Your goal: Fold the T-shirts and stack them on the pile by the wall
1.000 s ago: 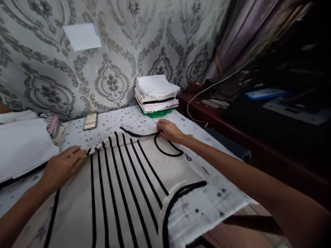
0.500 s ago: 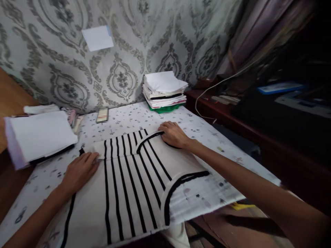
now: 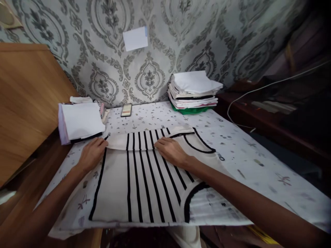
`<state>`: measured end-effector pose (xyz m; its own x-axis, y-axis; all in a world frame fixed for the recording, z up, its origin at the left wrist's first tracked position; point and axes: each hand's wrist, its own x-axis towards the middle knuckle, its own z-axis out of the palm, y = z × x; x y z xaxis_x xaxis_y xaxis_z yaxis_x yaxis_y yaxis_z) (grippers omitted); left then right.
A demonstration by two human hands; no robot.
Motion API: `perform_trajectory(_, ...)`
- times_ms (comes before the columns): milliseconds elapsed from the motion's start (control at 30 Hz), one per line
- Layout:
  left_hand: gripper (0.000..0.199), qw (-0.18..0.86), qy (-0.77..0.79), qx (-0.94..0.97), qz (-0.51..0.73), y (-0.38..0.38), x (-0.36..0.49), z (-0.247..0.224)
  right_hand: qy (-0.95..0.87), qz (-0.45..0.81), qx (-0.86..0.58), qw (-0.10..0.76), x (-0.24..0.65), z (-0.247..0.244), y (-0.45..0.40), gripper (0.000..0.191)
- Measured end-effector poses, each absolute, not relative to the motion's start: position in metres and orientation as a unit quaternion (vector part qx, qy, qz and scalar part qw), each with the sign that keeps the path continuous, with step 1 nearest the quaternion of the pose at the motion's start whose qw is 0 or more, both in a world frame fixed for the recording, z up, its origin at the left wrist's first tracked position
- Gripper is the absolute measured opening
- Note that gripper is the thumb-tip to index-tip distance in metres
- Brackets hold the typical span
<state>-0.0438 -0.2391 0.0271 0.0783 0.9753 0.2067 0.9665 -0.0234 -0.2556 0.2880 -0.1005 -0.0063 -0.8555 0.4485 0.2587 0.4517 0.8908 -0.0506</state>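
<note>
A cream sleeveless knit top (image 3: 116, 186) with black stripes and black trim lies spread on a white printed cloth (image 3: 144, 120). Its far side is folded over into a long strip along the back edge. At the left end of that strip, my left hand (image 3: 93, 153) is closed on the hem corner. My right hand (image 3: 172, 151) lies farther along the fold, over the stripes, with its fingers curled and closed on the fabric. The right forearm covers part of the top near an armhole. The fingertips of both hands are partly hidden.
A neat stack of folded clothes (image 3: 193, 93) stands against the patterned wall. More folded clothes (image 3: 82, 120) lie at the left, beside a wooden panel (image 3: 31, 103). A small phone-like object (image 3: 126, 110) rests at the back. A white cable (image 3: 245, 93) trails on the right.
My right hand has moved from the neckline back toward the stripes on the fold. The far shoulder part now lies folded over. My left hand stays at the hem corner; the view has turned left.
</note>
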Motion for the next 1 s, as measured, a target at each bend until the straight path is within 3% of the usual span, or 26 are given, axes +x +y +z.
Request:
perform_trajectory(133, 0.034, 0.072, -0.67, -0.738, 0.035, -0.247, -0.062, 0.031, -0.963, 0.055, -0.206, 0.163, 0.299, -0.011, -0.103, 0.024)
perform_trajectory(233, 0.033, 0.018, -0.676, -0.736, -0.018, -0.238, -0.064, 0.032, -0.945, 0.105, -0.241, 0.193, 0.295, -0.007, -0.105, 0.024)
perform_trajectory(400, 0.057, 0.016, -0.688, -0.711, -0.145, -0.194, -0.042, 0.008, -0.925, 0.099, -0.326, 0.166, 0.266, -0.001, -0.093, 0.041)
perform_trajectory(567, 0.071, 0.022, -0.692, -0.72, -0.057, -0.171, -0.026, -0.033, -0.901, 0.099, -0.417, 0.065, 0.29, -0.015, -0.057, 0.063)
perform_trajectory(767, 0.072, 0.039, -0.702, -0.711, -0.017, -0.172, -0.028, -0.039, -0.854, 0.096, -0.509, 0.053, 0.371, -0.03, -0.02, 0.072)
perform_trajectory(1000, 0.073, 0.019, -0.716, -0.697, 0.017, -0.172, -0.019, -0.026, -0.847, 0.083, -0.52, 0.067, 0.387, -0.048, -0.008, 0.076)
